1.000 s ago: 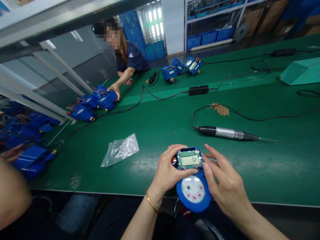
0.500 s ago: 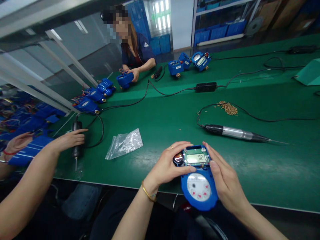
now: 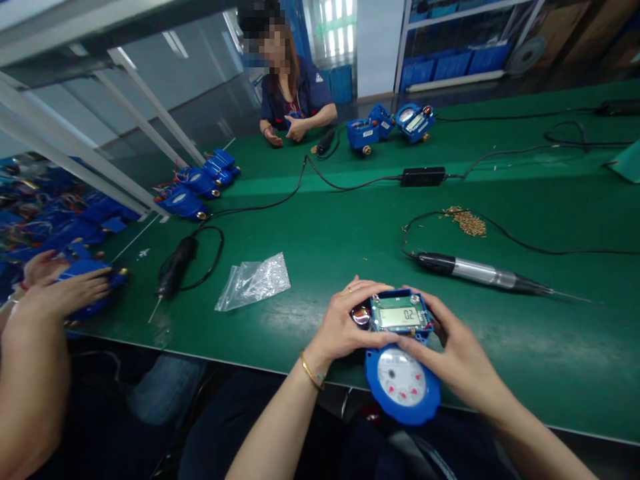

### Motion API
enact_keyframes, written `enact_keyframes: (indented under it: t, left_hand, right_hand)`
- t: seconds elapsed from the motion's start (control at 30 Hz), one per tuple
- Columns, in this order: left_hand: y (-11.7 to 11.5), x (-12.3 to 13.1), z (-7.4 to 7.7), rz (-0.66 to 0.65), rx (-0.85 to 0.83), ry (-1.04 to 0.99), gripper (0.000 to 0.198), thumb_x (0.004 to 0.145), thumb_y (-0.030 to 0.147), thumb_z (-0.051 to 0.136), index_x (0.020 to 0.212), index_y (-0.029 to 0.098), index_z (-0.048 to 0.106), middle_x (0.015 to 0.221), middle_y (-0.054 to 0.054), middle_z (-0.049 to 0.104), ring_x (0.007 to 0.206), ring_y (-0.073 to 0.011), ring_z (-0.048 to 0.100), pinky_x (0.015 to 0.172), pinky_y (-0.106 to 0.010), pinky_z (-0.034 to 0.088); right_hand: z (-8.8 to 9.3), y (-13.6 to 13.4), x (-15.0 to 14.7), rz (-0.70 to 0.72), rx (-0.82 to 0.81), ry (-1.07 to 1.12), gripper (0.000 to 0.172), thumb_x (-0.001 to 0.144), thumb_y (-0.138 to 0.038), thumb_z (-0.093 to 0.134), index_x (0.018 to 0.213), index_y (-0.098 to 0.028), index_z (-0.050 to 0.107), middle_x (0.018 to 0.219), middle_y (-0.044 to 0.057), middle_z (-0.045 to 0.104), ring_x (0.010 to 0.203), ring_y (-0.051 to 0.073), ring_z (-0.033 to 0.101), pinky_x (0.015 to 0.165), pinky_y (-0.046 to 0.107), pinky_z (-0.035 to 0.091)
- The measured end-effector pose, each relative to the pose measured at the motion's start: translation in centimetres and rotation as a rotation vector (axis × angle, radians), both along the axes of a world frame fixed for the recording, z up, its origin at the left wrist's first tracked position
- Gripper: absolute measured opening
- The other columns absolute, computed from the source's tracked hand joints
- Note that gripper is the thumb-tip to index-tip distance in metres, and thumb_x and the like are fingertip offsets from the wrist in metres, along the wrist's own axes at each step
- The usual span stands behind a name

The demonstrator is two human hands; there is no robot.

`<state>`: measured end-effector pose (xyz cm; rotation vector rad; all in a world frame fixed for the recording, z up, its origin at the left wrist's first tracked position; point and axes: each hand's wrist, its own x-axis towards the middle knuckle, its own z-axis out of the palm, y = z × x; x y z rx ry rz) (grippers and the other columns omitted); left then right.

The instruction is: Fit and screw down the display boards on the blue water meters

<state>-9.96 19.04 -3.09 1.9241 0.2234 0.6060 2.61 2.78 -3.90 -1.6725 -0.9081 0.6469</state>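
Note:
Both my hands hold a blue water meter [image 3: 373,383] at the front edge of the green table. A display reading 0.2 sits on a green circuit board [image 3: 400,315] in its upper housing; below is a round white dial with red pointers. My left hand [image 3: 343,320] grips the left side, thumb across the joint between housing and dial, next to a dark round part [image 3: 361,316]. Fingers of my right hand [image 3: 457,353] wrap the right side, with the thumb on the front below the display. Parts of the meter behind my fingers are hidden.
An electric screwdriver [image 3: 483,272] lies right, before a pile of brass screws [image 3: 470,221]. Left are a clear plastic bag [image 3: 255,281] and a black screwdriver [image 3: 179,267]. A co-worker's hands [image 3: 65,290] hold a meter at far left; another person [image 3: 300,93] sits opposite. Several meters [image 3: 185,200] stand beyond.
My right thumb has moved from the meter's side to its front below the display. The co-worker's hand at left has let go of the black screwdriver and now rests on a blue meter.

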Motion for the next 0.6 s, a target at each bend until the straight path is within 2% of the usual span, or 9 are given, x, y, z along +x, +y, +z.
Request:
enact_keyframes:
  t: [0.2, 0.33, 0.4, 0.5, 0.6]
  left_hand:
    - [-0.3, -0.2, -0.1, 0.027, -0.047, -0.009, 0.06, 0.067, 0.045, 0.086, 0.119, 0.021, 0.069, 0.116, -0.008, 0.075, 0.109, -0.026, 0.066, 0.115, -0.05, 0.036]
    - [-0.6, -0.6, 0.5, 0.01, -0.054, 0.058, 0.067, 0.067, 0.042, 0.087, 0.127, 0.021, 0.065, 0.12, -0.009, 0.073, 0.111, -0.0271, 0.066, 0.103, -0.044, 0.049]
    - [-0.8, -0.8, 0.8, 0.002, -0.04, 0.097, 0.07, 0.068, 0.037, 0.087, 0.131, 0.022, 0.062, 0.124, -0.009, 0.071, 0.113, -0.0273, 0.066, 0.101, -0.042, 0.051]
    - [-1.0, -0.8, 0.8, 0.042, -0.009, 0.1, 0.067, 0.069, 0.031, 0.085, 0.131, 0.023, 0.062, 0.126, -0.009, 0.071, 0.115, -0.0274, 0.067, 0.106, -0.044, 0.049]
    - [-1.0, -0.7, 0.6, 0.068, 0.028, 0.078, 0.069, 0.067, 0.032, 0.086, 0.131, 0.022, 0.062, 0.125, -0.009, 0.072, 0.113, -0.0273, 0.069, 0.108, -0.046, 0.048]
  right_hand:
    - [0.1, 0.6, -1.1, -0.044, 0.061, 0.28, 0.061, 0.078, -0.046, 0.078, 0.13, -0.03, 0.052, 0.128, 0.005, 0.064, 0.113, 0.025, 0.065, 0.098, 0.041, 0.056]
    - [0.0, 0.8, -1.5, -0.093, 0.096, 0.336, 0.06, 0.074, -0.044, 0.081, 0.127, -0.03, 0.055, 0.124, 0.004, 0.066, 0.114, 0.026, 0.065, 0.103, 0.043, 0.052]
    - [-0.3, 0.9, -1.8, -0.103, 0.123, 0.365, 0.059, 0.075, -0.042, 0.082, 0.127, -0.031, 0.055, 0.127, 0.004, 0.066, 0.116, 0.026, 0.064, 0.104, 0.043, 0.052]
    - [-0.9, 0.6, -2.2, -0.102, 0.154, 0.374, 0.058, 0.079, -0.04, 0.079, 0.131, -0.033, 0.055, 0.137, 0.004, 0.061, 0.125, 0.027, 0.06, 0.11, 0.046, 0.047]
    - [-1.3, -0.4, -1.8, -0.013, 0.172, 0.34, 0.061, 0.089, -0.04, 0.069, 0.145, -0.038, 0.045, 0.155, 0.003, 0.044, 0.14, 0.027, 0.046, 0.116, 0.048, 0.039]
